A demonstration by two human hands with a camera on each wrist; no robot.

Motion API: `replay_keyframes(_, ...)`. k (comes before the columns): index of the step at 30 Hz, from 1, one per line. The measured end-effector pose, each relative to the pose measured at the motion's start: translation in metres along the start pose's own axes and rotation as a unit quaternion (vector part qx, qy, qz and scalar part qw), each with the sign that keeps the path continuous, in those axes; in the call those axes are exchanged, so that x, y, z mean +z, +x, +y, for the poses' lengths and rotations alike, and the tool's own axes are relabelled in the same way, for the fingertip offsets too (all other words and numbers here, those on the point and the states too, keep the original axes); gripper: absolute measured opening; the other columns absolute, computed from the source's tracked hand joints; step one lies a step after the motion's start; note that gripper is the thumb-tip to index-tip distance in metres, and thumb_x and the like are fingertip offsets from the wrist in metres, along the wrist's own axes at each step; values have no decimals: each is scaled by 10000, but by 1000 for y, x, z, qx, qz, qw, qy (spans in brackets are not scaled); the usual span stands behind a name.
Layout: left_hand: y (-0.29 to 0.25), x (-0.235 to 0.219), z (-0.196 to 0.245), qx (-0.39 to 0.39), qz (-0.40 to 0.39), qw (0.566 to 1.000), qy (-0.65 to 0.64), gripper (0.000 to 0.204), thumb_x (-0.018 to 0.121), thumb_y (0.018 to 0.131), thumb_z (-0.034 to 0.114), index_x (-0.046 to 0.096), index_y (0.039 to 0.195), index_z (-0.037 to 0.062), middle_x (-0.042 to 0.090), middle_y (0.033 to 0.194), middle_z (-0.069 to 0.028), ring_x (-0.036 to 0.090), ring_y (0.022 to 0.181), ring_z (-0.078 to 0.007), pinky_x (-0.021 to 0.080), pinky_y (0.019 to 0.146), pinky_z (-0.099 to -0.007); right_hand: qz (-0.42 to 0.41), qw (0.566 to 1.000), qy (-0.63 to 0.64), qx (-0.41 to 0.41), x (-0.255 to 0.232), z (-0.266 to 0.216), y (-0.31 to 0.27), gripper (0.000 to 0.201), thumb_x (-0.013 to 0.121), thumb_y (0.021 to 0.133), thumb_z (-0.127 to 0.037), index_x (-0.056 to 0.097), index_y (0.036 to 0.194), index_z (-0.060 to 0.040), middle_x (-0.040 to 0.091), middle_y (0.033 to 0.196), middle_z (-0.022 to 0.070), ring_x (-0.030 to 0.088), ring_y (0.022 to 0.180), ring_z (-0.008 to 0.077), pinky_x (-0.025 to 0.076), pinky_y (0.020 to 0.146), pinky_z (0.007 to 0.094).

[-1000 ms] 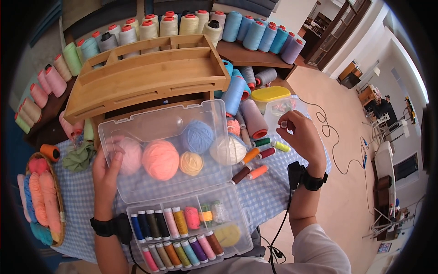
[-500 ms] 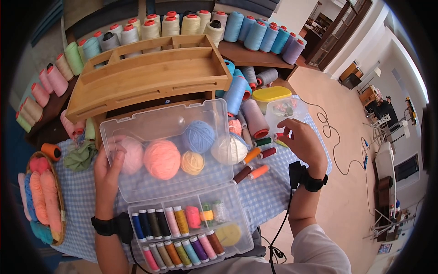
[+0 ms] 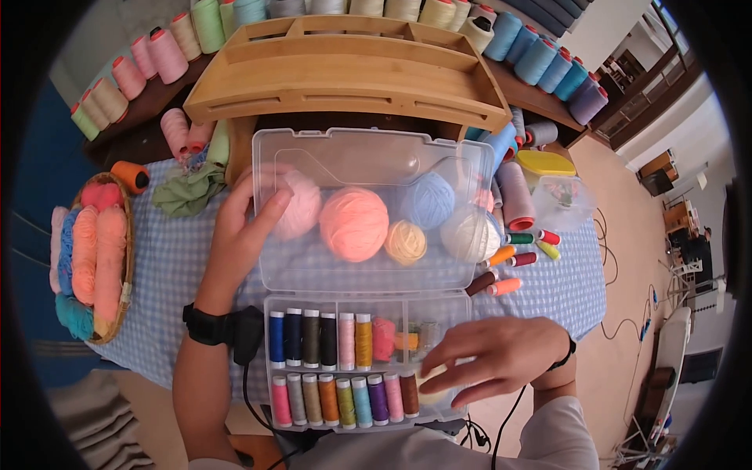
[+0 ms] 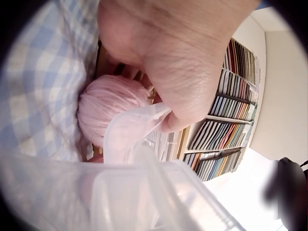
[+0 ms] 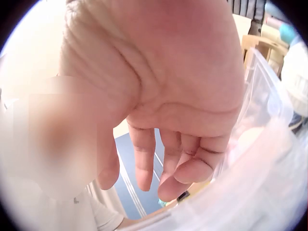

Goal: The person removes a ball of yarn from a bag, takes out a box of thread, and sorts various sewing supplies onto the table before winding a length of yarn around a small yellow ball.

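Note:
My left hand [image 3: 247, 223] grips the left edge of the clear plastic lid [image 3: 348, 276], with the thumb on its near face. The lid stands raised behind the box, and a pink yarn ball [image 4: 108, 103] shows just past it. In the clear thread box [image 3: 360, 296], two rows of thread spools [image 3: 312, 338] fill the left and middle. The right compartments hold a pink bundle [image 3: 383, 338] and a pale yellow round thing [image 3: 432, 385]. My right hand [image 3: 501, 352] hovers over those compartments, its fingers loosely extended and nothing in them; it partly hides their contents.
Through the lid show several yarn balls [image 3: 354, 223]. Loose spools [image 3: 505, 286] lie on the checked cloth [image 3: 564, 282] at the right, near a yellow-lidded tub [image 3: 546, 162]. A wooden organizer [image 3: 345, 78] stands behind; a basket of yarn [image 3: 125, 266] sits at left.
My right hand has left a red spool on the cloth by the other loose spools and come back over the box's right side. The head view has shifted; my left hand still holds the lid.

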State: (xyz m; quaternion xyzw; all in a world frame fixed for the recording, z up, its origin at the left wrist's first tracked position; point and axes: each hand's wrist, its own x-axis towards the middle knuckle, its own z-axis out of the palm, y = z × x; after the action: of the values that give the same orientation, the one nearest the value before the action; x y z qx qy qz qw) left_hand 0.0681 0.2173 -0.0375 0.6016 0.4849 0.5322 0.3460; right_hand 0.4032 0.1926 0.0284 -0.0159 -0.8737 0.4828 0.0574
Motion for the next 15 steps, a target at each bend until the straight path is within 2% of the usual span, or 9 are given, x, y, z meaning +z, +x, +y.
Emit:
replay_keyframes(1,1,0,1,9,0,1000,-5,110,589,919,120,591,936,12,585,1170,-87,525,1075,-177,394,943,-290,-15,1000,13,-9,5,1,5,402,690,852,-158,574,1216,-33,558,1192,127,563,1045,307,475,873,410)
replay_keyframes(4,1,0,0,16,2,1000,19,114,591,918,124,589,931,11,587,1169,-87,528,1069,-174,396,939,-287,-24,999,-8,-23,12,8,9,362,660,869,-151,572,1195,-23,561,1180,116,544,1062,299,462,883,389)
replay_keyframes(7,1,0,-1,13,3,1000,-6,121,594,918,127,590,941,9,589,1172,-87,530,1071,-176,400,937,-287,-57,998,-30,-29,16,10,6,305,641,859,-133,587,1137,-20,565,1114,98,532,1009,275,456,859,367)
replay_keyframes(9,2,0,0,9,4,1000,3,121,593,919,126,591,951,10,590,1173,-85,531,1071,-176,404,935,-287,-74,989,-114,-50,17,8,9,288,624,866,-101,615,1144,-27,573,1051,76,520,878,236,463,780,331)
replay_keyframes(10,1,0,1,0,4,1000,13,122,592,919,125,592,960,10,591,1174,-83,532,1072,-177,407,932,-286,-74,990,-111,-49,18,9,9,271,610,847,-85,619,1111,-24,542,964,62,494,862,225,454,777,328)
replay_keyframes(13,-2,2,4,-35,19,999,-5,121,587,919,117,595,970,7,591,1179,-77,534,1074,-173,411,929,-286,-98,984,-141,-38,16,6,8,234,607,873,-100,616,1091,-14,544,974,63,491,867,228,451,779,328)
replay_keyframes(15,-2,1,4,-30,13,999,0,117,585,918,112,594,966,6,590,1184,-78,534,1074,-174,412,929,-286,-72,989,-122,-38,17,4,8,229,618,879,-99,614,1090,-10,550,972,70,508,865,234,457,773,333)
